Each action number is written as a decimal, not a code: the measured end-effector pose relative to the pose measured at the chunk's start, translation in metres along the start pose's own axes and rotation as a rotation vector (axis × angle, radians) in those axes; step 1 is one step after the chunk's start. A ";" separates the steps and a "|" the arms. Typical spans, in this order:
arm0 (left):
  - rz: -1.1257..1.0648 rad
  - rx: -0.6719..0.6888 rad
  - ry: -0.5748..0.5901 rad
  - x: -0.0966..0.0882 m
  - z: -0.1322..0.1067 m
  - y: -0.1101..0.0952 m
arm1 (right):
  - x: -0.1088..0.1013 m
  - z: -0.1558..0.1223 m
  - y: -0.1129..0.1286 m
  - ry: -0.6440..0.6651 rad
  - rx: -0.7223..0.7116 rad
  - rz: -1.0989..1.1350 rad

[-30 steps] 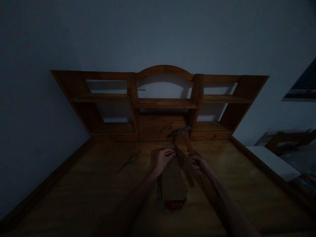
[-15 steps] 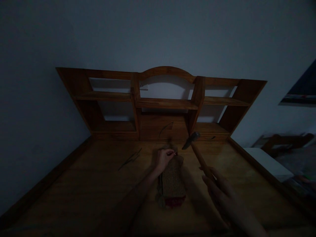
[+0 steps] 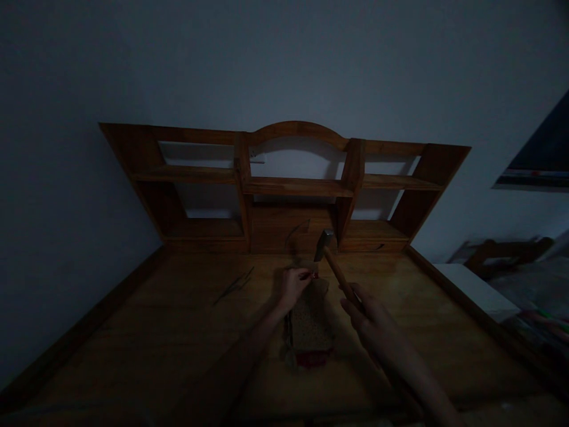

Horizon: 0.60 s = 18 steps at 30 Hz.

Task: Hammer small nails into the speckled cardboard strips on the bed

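Observation:
My right hand (image 3: 368, 314) is wrapped round the wooden handle of a hammer (image 3: 340, 273). The dark metal head is raised just above and to the right of my left fingers. My left hand (image 3: 294, 289) has its fingers pinched at the far end of a brown, rough-topped block (image 3: 311, 323) with a dark red side. Something small, red and shiny shows at the fingertips; it is too small and dim to name. The block lies on the wooden desk (image 3: 178, 344).
Thin dark strips or wires (image 3: 234, 286) lie on the desk to the left. A wooden shelf unit (image 3: 297, 188) stands along the back against the wall. Beyond the desk's right edge are a white surface (image 3: 475, 290) and a wooden chair (image 3: 507, 255).
My right hand has brought the hammer leftward, closer to my left fingertips. The left hand and the block stay in nearly the same place.

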<state>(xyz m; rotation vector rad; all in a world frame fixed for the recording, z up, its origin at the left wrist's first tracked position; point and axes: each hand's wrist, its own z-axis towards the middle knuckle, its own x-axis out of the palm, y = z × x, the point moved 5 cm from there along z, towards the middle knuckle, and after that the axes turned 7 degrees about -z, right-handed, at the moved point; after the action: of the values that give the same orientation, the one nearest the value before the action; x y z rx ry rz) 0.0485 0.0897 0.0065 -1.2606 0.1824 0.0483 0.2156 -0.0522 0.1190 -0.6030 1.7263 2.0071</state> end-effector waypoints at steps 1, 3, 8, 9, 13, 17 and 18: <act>-0.001 -0.003 -0.003 0.000 0.000 0.000 | 0.001 0.000 0.000 0.005 -0.006 -0.011; -0.002 -0.011 -0.004 -0.001 0.000 0.000 | 0.004 0.001 -0.001 0.030 -0.025 -0.025; -0.004 0.011 0.045 0.000 -0.002 -0.003 | 0.013 0.003 -0.011 0.097 -0.047 -0.048; -0.003 0.018 0.043 0.000 -0.003 -0.003 | 0.014 0.004 -0.012 0.095 -0.043 -0.050; -0.010 0.042 0.041 0.001 -0.002 0.000 | 0.011 0.006 -0.008 0.064 -0.017 -0.066; 0.031 0.046 0.006 0.000 0.001 0.003 | -0.002 0.007 -0.003 -0.010 0.090 0.022; 0.053 0.043 -0.001 0.000 0.002 0.004 | -0.008 0.007 -0.002 -0.049 0.096 0.094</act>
<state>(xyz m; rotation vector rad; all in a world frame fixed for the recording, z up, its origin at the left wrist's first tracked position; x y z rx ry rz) 0.0478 0.0924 0.0037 -1.2129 0.2151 0.0906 0.2229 -0.0448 0.1229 -0.4452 1.8412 1.9708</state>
